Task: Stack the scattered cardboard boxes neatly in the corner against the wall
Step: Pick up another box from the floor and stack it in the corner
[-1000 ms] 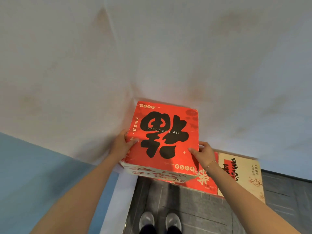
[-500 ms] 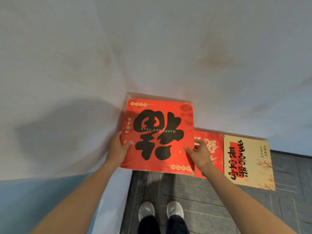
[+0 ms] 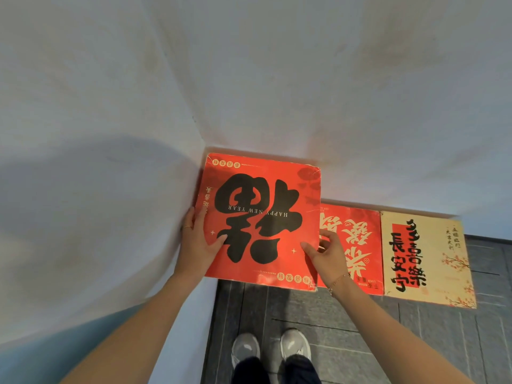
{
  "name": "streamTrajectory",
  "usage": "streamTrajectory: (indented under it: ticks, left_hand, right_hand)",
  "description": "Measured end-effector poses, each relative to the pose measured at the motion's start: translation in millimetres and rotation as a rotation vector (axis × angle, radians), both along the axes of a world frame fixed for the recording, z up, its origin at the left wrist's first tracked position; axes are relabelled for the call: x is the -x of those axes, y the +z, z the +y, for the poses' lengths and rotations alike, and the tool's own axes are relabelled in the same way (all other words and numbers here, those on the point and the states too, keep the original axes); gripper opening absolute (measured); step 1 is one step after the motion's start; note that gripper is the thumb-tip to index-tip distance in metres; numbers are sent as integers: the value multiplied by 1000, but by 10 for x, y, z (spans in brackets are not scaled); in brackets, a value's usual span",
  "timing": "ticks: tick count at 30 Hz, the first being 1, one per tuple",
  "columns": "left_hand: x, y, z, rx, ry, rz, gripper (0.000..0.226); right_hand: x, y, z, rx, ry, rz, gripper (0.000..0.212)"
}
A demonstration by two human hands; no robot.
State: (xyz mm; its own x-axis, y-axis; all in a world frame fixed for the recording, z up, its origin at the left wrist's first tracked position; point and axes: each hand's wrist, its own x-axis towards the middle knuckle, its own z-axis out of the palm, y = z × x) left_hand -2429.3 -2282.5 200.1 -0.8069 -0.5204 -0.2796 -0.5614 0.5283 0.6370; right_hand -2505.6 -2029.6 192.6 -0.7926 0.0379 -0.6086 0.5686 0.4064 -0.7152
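Observation:
A red cardboard box (image 3: 263, 189) with a large black character and "HAPPY NEW YEAR" on its top sits tucked into the wall corner. My left hand (image 3: 198, 242) grips its left edge, thumb lying on the top face. My right hand (image 3: 327, 252) holds its right front edge, thumb on top and fingers curled down the side. To the right, lower against the wall, lie a second red box (image 3: 360, 245) and a cream box (image 3: 426, 259) with black characters.
White walls (image 3: 304, 79) meet in the corner right behind the big box. Grey tiled floor (image 3: 415, 342) stretches in front, with my grey shoes (image 3: 271, 347) standing on it. A blue band (image 3: 41, 361) runs along the lower left wall.
The big red box has come down and back into the corner and now lies level. Both hands stayed on its edges while my view tilted further down.

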Motion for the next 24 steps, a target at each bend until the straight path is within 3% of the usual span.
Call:
streamTrajectory:
  ticks: [10, 18, 24]
  left_hand:
    - [-135, -96, 55, 248, -158, -17, 80]
    - [-169, -181, 70, 261, -252, -77, 90]
    - [-181, -164, 58, 266, -272, -58, 89]
  right_hand:
    - [-54, -23, -41, 50, -5, 40, 49]
    - [-66, 22, -53, 155, 108, 25, 59]
    - [-35, 50, -69, 202, 146, 30, 44]
